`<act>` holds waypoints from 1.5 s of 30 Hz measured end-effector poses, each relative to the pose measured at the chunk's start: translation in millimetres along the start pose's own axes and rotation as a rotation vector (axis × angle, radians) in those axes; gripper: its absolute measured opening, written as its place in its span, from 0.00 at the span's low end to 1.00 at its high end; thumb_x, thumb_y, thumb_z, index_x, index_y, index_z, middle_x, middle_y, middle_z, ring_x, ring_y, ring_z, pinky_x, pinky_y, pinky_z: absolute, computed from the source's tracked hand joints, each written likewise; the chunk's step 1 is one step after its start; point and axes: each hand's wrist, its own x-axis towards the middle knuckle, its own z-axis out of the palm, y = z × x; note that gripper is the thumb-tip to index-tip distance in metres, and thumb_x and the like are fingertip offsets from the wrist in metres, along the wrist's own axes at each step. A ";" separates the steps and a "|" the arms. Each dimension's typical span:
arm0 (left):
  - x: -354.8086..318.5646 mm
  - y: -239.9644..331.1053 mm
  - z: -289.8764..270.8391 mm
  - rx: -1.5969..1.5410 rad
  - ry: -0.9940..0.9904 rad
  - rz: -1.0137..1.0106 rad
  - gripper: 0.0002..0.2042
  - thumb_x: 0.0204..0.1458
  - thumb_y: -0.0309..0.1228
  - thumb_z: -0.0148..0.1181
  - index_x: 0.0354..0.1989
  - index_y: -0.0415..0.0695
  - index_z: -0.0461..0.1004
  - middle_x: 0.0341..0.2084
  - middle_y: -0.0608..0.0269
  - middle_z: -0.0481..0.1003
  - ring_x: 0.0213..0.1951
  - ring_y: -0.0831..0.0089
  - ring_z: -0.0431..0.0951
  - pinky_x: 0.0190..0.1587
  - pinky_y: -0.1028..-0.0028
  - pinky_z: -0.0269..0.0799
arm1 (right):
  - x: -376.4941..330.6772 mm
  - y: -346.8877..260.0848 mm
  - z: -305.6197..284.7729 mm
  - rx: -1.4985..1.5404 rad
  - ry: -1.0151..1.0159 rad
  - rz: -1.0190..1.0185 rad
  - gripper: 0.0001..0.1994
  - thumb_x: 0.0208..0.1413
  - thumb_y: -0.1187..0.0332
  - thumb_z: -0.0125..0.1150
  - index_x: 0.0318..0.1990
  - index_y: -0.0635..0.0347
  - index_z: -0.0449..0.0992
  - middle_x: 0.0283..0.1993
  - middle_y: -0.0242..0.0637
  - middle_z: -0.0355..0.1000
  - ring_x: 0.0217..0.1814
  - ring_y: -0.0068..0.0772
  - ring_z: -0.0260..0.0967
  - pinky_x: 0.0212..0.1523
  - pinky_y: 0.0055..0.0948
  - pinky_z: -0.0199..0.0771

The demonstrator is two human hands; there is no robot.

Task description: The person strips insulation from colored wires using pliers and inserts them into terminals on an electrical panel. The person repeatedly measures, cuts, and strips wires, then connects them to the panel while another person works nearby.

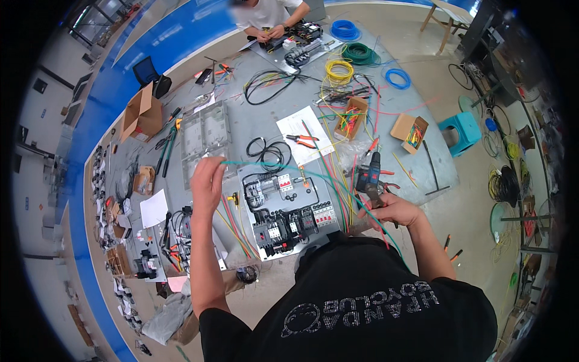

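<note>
A long green wire [283, 165] arcs over the work from hand to hand. My left hand [208, 178] is closed, pinching one end of it in the fingertips. My right hand [395, 211] is closed where the wire runs past its fingers; its tail drops over my right side. Whether a tool also sits in that palm is hidden. Just beyond the right hand lies a power drill [369, 176] beside red-handled pliers [386, 173]. Below the wire is a mounting plate [268, 202] with breakers [284, 183], black contactors [283, 229] and black cables.
Orange-handled cutters [303, 140] rest on a paper sheet [292, 123]. A clear plastic enclosure [206, 136] stands left, small-parts boxes [351, 120] right, and wire coils [345, 30] farther back. Across the table a person [268, 18] handles another assembly. A blue stool [461, 133] stands off the right edge.
</note>
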 end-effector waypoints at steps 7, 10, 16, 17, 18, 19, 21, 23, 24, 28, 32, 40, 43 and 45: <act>42.6 -37.0 18.6 -0.090 0.015 0.000 0.05 0.60 0.26 0.60 0.43 0.40 0.78 0.34 0.56 0.76 0.37 0.64 0.77 0.42 0.70 0.72 | -11.3 1.2 1.8 0.126 0.066 -0.070 0.17 0.58 0.65 0.67 0.48 0.71 0.77 0.29 0.35 0.74 0.29 0.27 0.72 0.35 0.27 0.72; 67.7 -49.6 26.7 -0.075 0.021 0.007 0.08 0.62 0.27 0.59 0.46 0.40 0.78 0.38 0.55 0.78 0.39 0.63 0.78 0.45 0.70 0.73 | -4.5 12.2 -7.0 -0.161 0.104 -0.072 0.15 0.57 0.62 0.69 0.44 0.65 0.78 0.29 0.32 0.73 0.29 0.23 0.71 0.34 0.25 0.71; 121.6 -33.6 40.3 -0.034 0.208 -0.051 0.18 0.63 0.36 0.59 0.58 0.41 0.75 0.50 0.51 0.78 0.48 0.60 0.79 0.51 0.67 0.74 | 43.3 -48.5 18.4 -0.055 0.167 -0.194 0.11 0.60 0.60 0.67 0.37 0.57 0.76 0.25 0.24 0.71 0.26 0.16 0.66 0.28 0.21 0.65; 118.5 -28.6 46.4 0.019 0.293 -0.012 0.20 0.62 0.37 0.60 0.59 0.40 0.74 0.50 0.50 0.78 0.48 0.59 0.79 0.52 0.66 0.74 | 54.1 -54.8 20.8 0.001 0.197 -0.250 0.10 0.60 0.61 0.66 0.37 0.57 0.75 0.25 0.24 0.71 0.26 0.16 0.66 0.28 0.20 0.65; 117.2 -18.9 54.1 0.072 0.375 0.029 0.22 0.61 0.39 0.61 0.59 0.40 0.73 0.51 0.50 0.77 0.49 0.59 0.79 0.52 0.66 0.74 | 63.6 -60.2 20.6 0.059 0.227 -0.306 0.10 0.60 0.61 0.66 0.38 0.56 0.75 0.25 0.25 0.70 0.26 0.17 0.66 0.28 0.20 0.64; 101.5 7.7 63.1 0.013 0.197 -0.125 0.24 0.59 0.41 0.63 0.60 0.39 0.73 0.51 0.49 0.77 0.49 0.60 0.79 0.53 0.66 0.74 | 72.8 -60.7 13.2 0.056 0.265 -0.309 0.09 0.61 0.62 0.66 0.38 0.57 0.75 0.25 0.25 0.70 0.26 0.17 0.67 0.29 0.20 0.65; 45.7 76.6 73.2 -0.312 -0.253 -0.468 0.27 0.56 0.44 0.67 0.59 0.39 0.74 0.49 0.51 0.79 0.48 0.64 0.80 0.53 0.66 0.74 | 96.2 -55.7 2.2 0.062 0.326 -0.314 0.09 0.61 0.63 0.65 0.39 0.57 0.75 0.26 0.25 0.70 0.26 0.18 0.67 0.29 0.20 0.65; -35.9 98.0 108.3 -0.680 -0.529 -0.522 0.20 0.58 0.38 0.65 0.54 0.38 0.77 0.40 0.62 0.81 0.42 0.72 0.80 0.48 0.71 0.75 | 114.5 -62.6 15.0 0.091 0.346 -0.352 0.07 0.61 0.65 0.64 0.38 0.58 0.74 0.27 0.26 0.69 0.27 0.19 0.68 0.29 0.23 0.69; -54.6 131.1 110.8 -0.703 -0.593 -0.558 0.17 0.59 0.35 0.65 0.53 0.37 0.78 0.36 0.66 0.80 0.39 0.77 0.79 0.45 0.74 0.75 | 122.2 -56.3 9.4 0.100 0.367 -0.349 0.08 0.62 0.65 0.64 0.38 0.58 0.74 0.27 0.26 0.69 0.27 0.20 0.68 0.29 0.24 0.69; -114.5 154.9 127.7 -1.070 -0.620 -0.846 0.13 0.64 0.31 0.59 0.50 0.34 0.78 0.32 0.63 0.80 0.32 0.78 0.80 0.36 0.77 0.77 | 142.4 -36.8 1.7 0.141 0.442 -0.322 0.08 0.62 0.65 0.64 0.36 0.59 0.74 0.27 0.28 0.70 0.27 0.21 0.69 0.30 0.26 0.73; -127.9 153.1 130.9 -1.017 -0.639 -0.893 0.10 0.66 0.30 0.56 0.47 0.35 0.78 0.30 0.64 0.79 0.31 0.79 0.79 0.34 0.78 0.76 | 147.9 -33.4 3.0 0.168 0.457 -0.290 0.07 0.63 0.66 0.63 0.36 0.58 0.75 0.29 0.29 0.72 0.27 0.20 0.68 0.30 0.24 0.71; -126.2 161.6 144.3 -1.054 -0.594 -0.854 0.11 0.68 0.33 0.52 0.40 0.37 0.75 0.25 0.65 0.77 0.24 0.79 0.76 0.29 0.80 0.72 | 146.8 -28.1 0.6 0.240 0.498 -0.342 0.07 0.62 0.67 0.64 0.36 0.59 0.75 0.30 0.30 0.72 0.28 0.21 0.68 0.30 0.25 0.70; -135.8 152.0 154.6 -1.097 -0.554 -0.932 0.12 0.68 0.34 0.52 0.41 0.37 0.75 0.24 0.65 0.76 0.22 0.78 0.76 0.28 0.79 0.73 | 142.8 -21.4 -1.0 0.273 0.451 -0.364 0.07 0.62 0.67 0.64 0.36 0.60 0.75 0.30 0.30 0.72 0.27 0.22 0.69 0.31 0.25 0.71; -132.5 155.6 153.9 -1.104 -0.547 -0.942 0.13 0.69 0.35 0.50 0.43 0.37 0.76 0.22 0.65 0.75 0.21 0.79 0.74 0.25 0.80 0.71 | 137.0 -14.2 -3.8 0.214 0.360 -0.340 0.08 0.61 0.67 0.66 0.37 0.60 0.75 0.29 0.30 0.72 0.27 0.22 0.71 0.31 0.25 0.73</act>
